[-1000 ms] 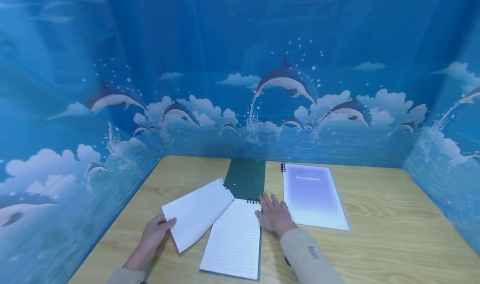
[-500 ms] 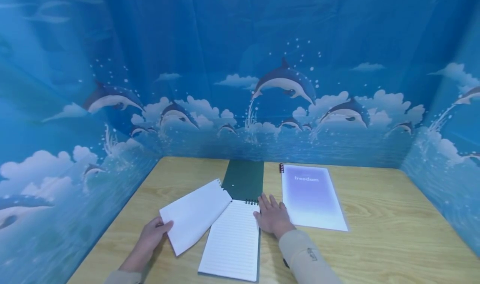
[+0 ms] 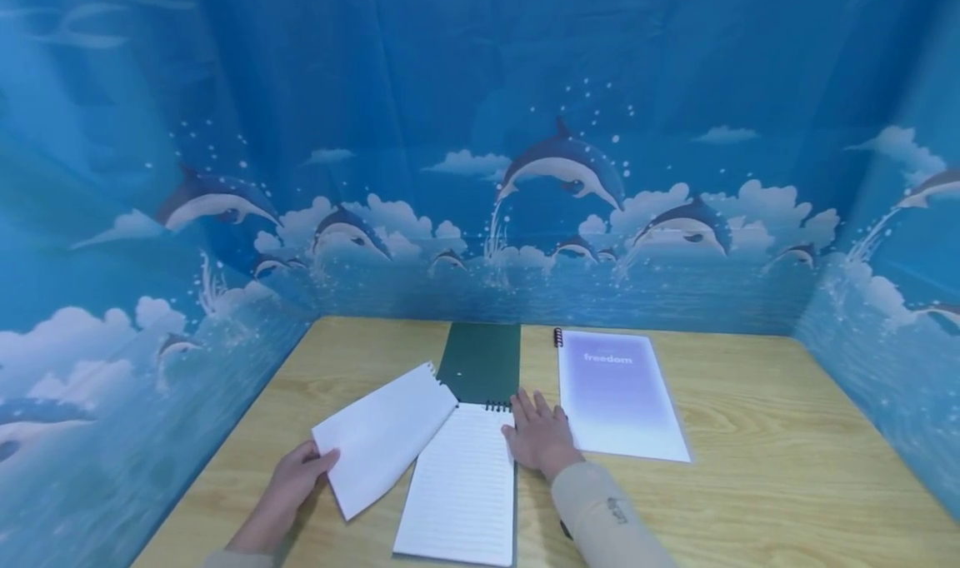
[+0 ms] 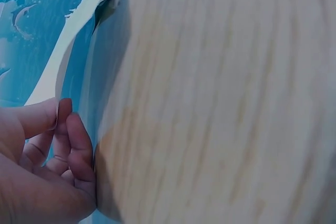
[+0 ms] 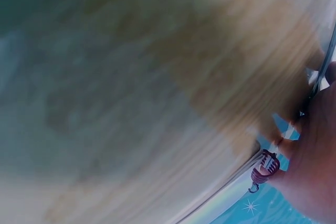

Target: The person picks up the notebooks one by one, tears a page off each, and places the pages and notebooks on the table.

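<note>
A spiral notebook (image 3: 461, 493) with lined pages lies on the wooden table, its dark green cover (image 3: 482, 360) folded back beyond the rings. One white sheet (image 3: 386, 439) slants off to the left, its torn, notched edge at the top and a corner still by the rings. My left hand (image 3: 296, 476) pinches the sheet's outer edge between thumb and fingers; the left wrist view shows the paper (image 4: 65, 45) lifted and bent. Flat over the notebook's right edge, just below the rings, my right hand (image 3: 542, 439) rests with fingers spread.
To the right lies a second spiral notebook (image 3: 622, 397) with a pale purple cover reading "freedom", its rings at the upper left. Blue dolphin-print curtains (image 3: 420, 135) enclose the table (image 3: 772, 435) at the back and both sides.
The whole scene has shifted slightly left and down in the head view. Both hands and the sheet keep nearly the same places relative to the notebook.
</note>
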The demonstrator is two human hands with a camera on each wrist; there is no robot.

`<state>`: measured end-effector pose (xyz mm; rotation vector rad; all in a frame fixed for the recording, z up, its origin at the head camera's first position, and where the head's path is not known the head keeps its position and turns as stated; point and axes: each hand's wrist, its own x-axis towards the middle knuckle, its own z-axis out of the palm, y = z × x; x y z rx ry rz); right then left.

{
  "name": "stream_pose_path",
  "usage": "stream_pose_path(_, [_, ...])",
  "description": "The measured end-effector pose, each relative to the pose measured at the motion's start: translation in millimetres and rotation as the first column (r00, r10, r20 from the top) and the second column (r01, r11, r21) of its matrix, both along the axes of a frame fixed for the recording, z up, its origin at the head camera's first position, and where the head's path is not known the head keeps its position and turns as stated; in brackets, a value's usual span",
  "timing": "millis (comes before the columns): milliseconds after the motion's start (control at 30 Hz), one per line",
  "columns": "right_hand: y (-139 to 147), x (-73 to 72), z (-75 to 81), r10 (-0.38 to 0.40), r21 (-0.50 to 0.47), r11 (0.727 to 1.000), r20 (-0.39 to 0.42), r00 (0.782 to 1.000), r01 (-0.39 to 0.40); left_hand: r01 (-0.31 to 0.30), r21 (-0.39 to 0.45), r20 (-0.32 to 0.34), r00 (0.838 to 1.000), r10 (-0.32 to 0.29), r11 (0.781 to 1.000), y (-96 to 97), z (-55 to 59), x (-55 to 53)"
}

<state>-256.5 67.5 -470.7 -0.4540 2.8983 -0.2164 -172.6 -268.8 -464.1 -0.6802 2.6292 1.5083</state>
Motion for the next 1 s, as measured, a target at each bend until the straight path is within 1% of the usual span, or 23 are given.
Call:
stream_pose_path(67, [-2,-0.7,-0.1,-0.002,0.014,1.0,0.0,1.0,0.002,-0.001,-0.001,0.005,1.0,0.001,1.0,-1.7,0.1,0.0])
stream_pose_path(133, [-2,-1.4,-0.3,-0.004,0.018,1.0,0.001,1.0,0.003,0.004,-0.008,-0.005,1.0,-0.004,1.0,-3.0,-0.4,-0.1])
stream_pose_path(267, [-1,-3.6,-2.3,-0.015,-0.02,1.0,0.028,0.999,0.016,0.014,-0.01,-0.02,1.0,-0.014,1.0,-3.4,-3.0,-0.3])
stream_pose_path(400, [2,-7.2,-4.5,-0.032,-0.116,0.993,0.031,0.999,0.036,0.018,-0.007,-0.022,1.0,-0.018,1.0,-2.3,-3.9,-0.2])
stream_pose_path(500, [1,-11.6,-1.5,-0.046,-0.195,0.98,-0.008,0.999,0.043,0.007,-0.007,-0.022,1.0,-0.007,1.0,-1.4,-2.8,-0.8])
stream_pose_path(567, [-1,-14.5,0.7,-0.04,-0.224,0.974,-0.045,0.998,0.029,0.007,-0.005,-0.032,0.999,-0.007,1.0,-0.7,-2.3,-0.8])
stream_pose_path(633, [-3,-16.5,2.1,-0.01,-0.228,0.974,-0.085,0.996,-0.009,0.005,0.004,-0.028,1.0,-0.005,1.0,0.2,-2.0,-1.3])
stream_pose_path(700, [-6,-17.7,1.2,0.046,-0.228,0.971,-0.111,0.993,-0.07,0.011,0.007,-0.031,0.999,-0.011,1.0,0.6,-1.5,-1.5])
stream_pose_path(733, [-8,-18.1,0.1,0.079,-0.225,0.969,-0.12,0.99,-0.105,0.011,0.005,-0.033,0.999,-0.01,1.0,0.6,-1.3,-1.6])
stream_pose_path(800, [-11,-18.2,-2.0,0.133,-0.2,0.968,-0.108,0.985,-0.153,0.009,0.002,-0.03,1.0,-0.009,1.0,-0.2,-0.7,-1.5])
stream_pose_path(867, [-13,-17.6,-4.2,0.153,-0.167,0.972,-0.088,0.984,-0.166,0.008,-0.002,-0.023,1.0,-0.008,1.0,-0.5,-0.6,-1.6])
stream_pose_path(1000, [-16,-15.0,-5.5,0.135,-0.069,0.988,-0.074,0.988,-0.14,0.002,-0.011,-0.012,1.0,-0.002,1.0,-2.6,-0.7,-2.3])
